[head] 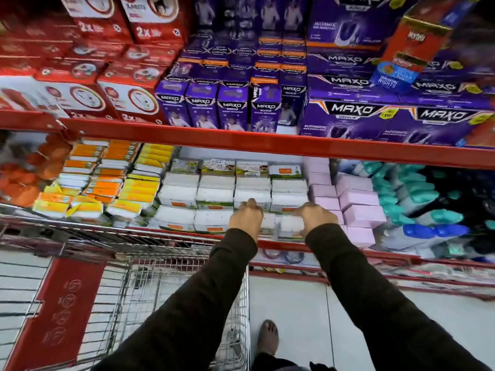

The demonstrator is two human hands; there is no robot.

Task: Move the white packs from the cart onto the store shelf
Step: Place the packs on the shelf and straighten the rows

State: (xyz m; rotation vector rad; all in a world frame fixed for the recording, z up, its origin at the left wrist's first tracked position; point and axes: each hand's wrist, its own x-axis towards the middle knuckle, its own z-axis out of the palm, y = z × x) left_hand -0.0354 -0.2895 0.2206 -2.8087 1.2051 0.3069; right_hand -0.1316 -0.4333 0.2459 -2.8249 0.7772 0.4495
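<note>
Both arms are stretched forward in dark sleeves. The left hand point(246, 215) and right hand point(316, 216) are closed on a white pack point(290, 223) held between them at the front of the store shelf point(321, 152). More white packs are stacked just behind the grip. The wire cart point(150, 277) stands below and left.

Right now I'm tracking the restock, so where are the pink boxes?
In the head view the pink boxes sit on the lower shelf, right of centre, directly right of the white packs and left of the teal-capped bottles.
</note>
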